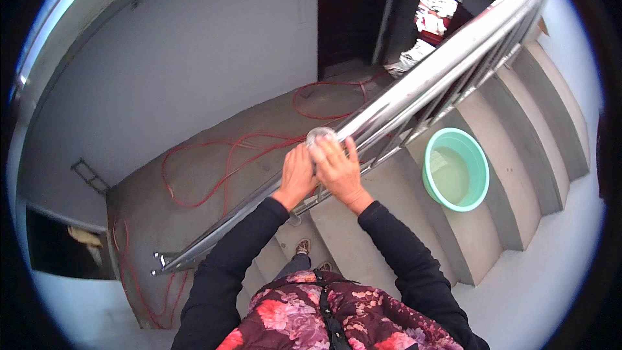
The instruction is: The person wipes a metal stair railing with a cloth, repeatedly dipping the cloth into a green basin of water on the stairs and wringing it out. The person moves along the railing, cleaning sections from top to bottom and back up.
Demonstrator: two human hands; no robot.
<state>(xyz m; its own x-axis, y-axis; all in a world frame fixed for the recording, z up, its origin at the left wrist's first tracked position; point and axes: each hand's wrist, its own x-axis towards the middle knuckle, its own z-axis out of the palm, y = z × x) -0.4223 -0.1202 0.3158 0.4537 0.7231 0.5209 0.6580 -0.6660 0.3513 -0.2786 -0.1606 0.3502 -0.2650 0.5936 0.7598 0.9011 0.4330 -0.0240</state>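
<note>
A polished metal handrail runs diagonally before me, from the lower left up to the upper right. My right hand presses a pale, whitish-grey wad against the rail; it looks like a cloth, though fingers cover most of it. Close beside it, my left hand is wrapped over the same rail, with its fingertips near the wad. To the right of my hands, a mint-green plastic basin with cloudy water in it stands on a stair step.
Concrete stairs rise to the right along a white wall. Under my body, my shoes stand on lower steps. Beyond the railing, a red hose lies in loops on the concrete floor. A dark doorway stands at the back.
</note>
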